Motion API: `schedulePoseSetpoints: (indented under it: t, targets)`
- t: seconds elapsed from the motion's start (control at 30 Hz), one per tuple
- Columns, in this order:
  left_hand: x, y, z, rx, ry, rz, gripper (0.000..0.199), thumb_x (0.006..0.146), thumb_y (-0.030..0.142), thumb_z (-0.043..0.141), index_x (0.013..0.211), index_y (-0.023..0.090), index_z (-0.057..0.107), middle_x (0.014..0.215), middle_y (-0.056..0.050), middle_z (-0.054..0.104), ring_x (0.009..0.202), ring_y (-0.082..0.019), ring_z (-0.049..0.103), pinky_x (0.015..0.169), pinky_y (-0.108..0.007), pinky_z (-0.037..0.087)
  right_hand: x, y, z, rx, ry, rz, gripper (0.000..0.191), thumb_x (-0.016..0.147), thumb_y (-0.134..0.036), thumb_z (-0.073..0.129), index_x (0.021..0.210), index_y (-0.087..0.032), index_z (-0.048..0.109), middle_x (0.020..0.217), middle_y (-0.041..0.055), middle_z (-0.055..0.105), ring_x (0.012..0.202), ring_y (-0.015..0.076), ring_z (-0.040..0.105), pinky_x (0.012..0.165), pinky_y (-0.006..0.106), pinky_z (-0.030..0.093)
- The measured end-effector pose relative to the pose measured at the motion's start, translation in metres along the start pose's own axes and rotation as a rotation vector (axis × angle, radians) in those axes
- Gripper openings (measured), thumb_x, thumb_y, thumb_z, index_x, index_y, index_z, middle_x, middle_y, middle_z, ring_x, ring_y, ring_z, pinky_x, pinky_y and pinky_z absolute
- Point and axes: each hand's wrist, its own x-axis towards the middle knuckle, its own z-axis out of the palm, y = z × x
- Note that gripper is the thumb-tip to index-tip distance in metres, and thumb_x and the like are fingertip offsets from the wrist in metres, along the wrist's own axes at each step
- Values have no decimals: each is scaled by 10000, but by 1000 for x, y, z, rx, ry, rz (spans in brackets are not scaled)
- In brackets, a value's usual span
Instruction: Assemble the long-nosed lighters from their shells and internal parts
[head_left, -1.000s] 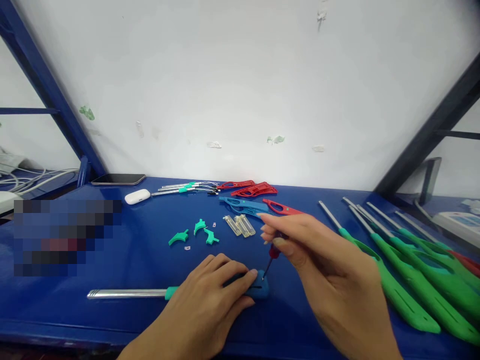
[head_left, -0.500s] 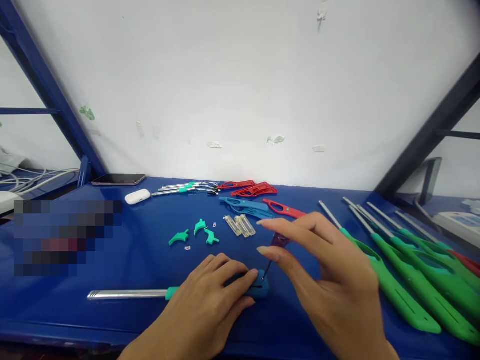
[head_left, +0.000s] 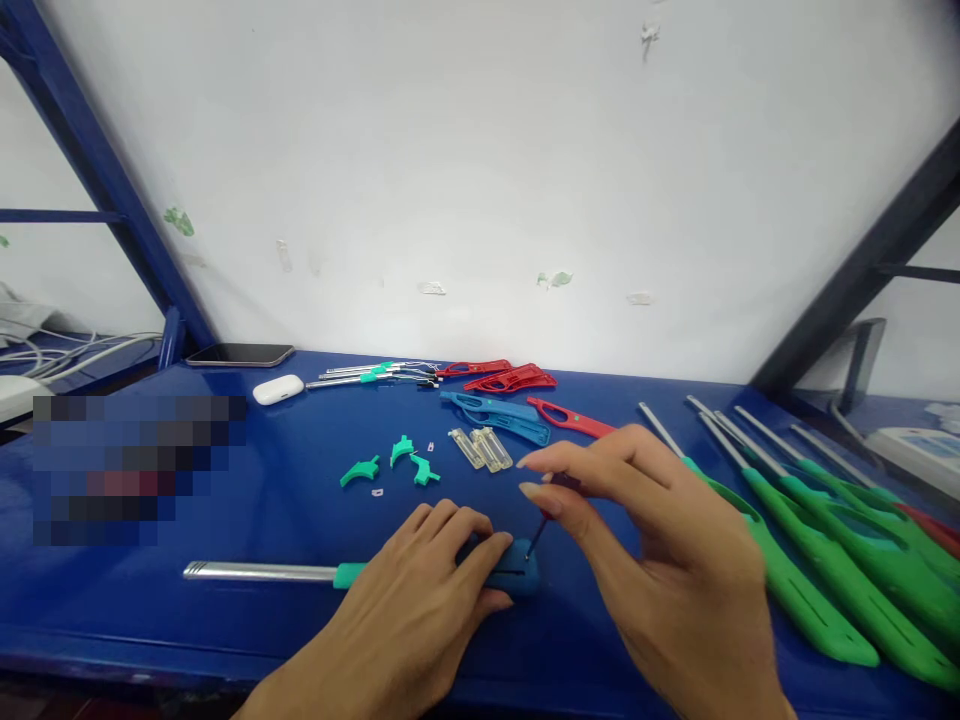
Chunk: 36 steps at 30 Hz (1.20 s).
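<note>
My left hand (head_left: 420,590) presses a blue long-reach lighter (head_left: 527,577) flat on the table, its fingers wrapped over the handle. The lighter's silver tube (head_left: 262,572) points left, with a teal collar at its base. Between thumb and index finger, my right hand (head_left: 667,560) pinches a small screwdriver (head_left: 538,535) with a dark handle. Its shaft slants down, and the tip meets the right end of the blue handle. Most of the handle's middle is hidden under my left hand.
Teal triggers (head_left: 360,470) and clear fuel tanks (head_left: 491,450) lie beyond my hands. Further back are blue shells (head_left: 502,415), red shells (head_left: 517,378) and metal tubes with wires (head_left: 360,375). Several green lighters (head_left: 810,570) lie right. A white case (head_left: 278,389) and phone (head_left: 240,355) sit back left.
The fingers of my right hand have shifted on the screwdriver, and its handle looks turned. The tip stays at the same end of the lighter. The view has shifted slightly.
</note>
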Motion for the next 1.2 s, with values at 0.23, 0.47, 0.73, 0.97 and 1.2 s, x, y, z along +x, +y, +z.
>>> schedulePoseSetpoints:
  t: [0.23, 0.47, 0.73, 0.97, 1.2]
  targets:
    - [-2, 4, 0, -21, 14, 17, 335, 1024, 221, 713, 1341, 188, 611, 1254, -91, 716, 1074, -314, 710, 923, -518, 639, -1, 3, -3, 55, -12, 49, 239, 1042, -147, 616, 1161, -287, 771, 1043, -5, 762, 851, 119, 726, 752, 224, 602]
    - [0, 4, -1, -47, -18, 19, 335, 1020, 204, 715, 1337, 183, 611, 1235, -93, 708, 1066, -319, 704, 925, -540, 628, -4, 3, -8, 99, -97, 86, 299, 1027, -134, 652, 1193, -360, 759, 989, -51, 754, 867, 98, 734, 777, 188, 590]
    - [2, 3, -2, -64, -28, 15, 344, 1009, 205, 733, 1334, 185, 623, 1236, -90, 709, 1098, -327, 698, 926, -530, 627, -5, 4, -9, 103, -126, 71, 364, 1092, -135, 514, 1334, -336, 699, 1149, -19, 751, 984, 104, 730, 849, 206, 589]
    - [2, 4, 0, -66, -17, 19, 349, 1024, 228, 715, 1353, 187, 608, 1266, -96, 703, 1136, -336, 688, 966, -553, 614, -6, 5, -13, 52, -68, 44, 262, 1023, -197, 693, 1243, -322, 762, 1103, -5, 731, 986, 128, 719, 821, 215, 592]
    - [1, 2, -1, -86, -29, 5, 337, 1024, 209, 704, 1342, 184, 596, 1282, -105, 697, 1129, -340, 686, 982, -583, 608, -8, 1, -17, 48, -45, 27, 252, 986, -171, 739, 1192, -311, 780, 984, -27, 726, 875, 102, 717, 784, 173, 592]
